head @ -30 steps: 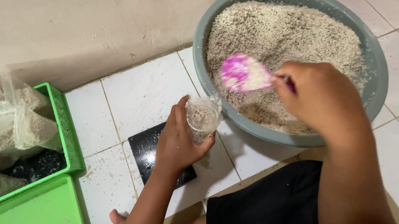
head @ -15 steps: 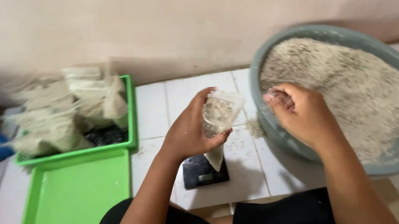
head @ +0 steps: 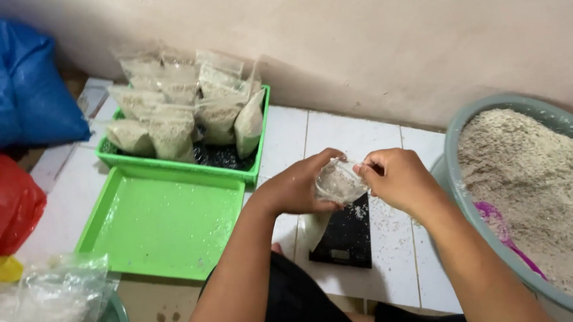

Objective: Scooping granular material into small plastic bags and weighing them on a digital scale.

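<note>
While we are sitting on the floor (head: 378,273), we are holding a small clear bag (head: 337,182) of pale grain between both hands, just above the black scale (head: 344,237). Our left hand (head: 298,187) is wrapping around the bag's left side, and its fingers are closed on it. Our right hand (head: 398,178) is pinching the bag's right edge with closed fingers. The bag is lying between the two hands, touching both, so neither is nearer. We cannot tell its long axis. The grey basin (head: 461,163) is standing on our right, and the green tray (head: 164,222) on our left.
</note>
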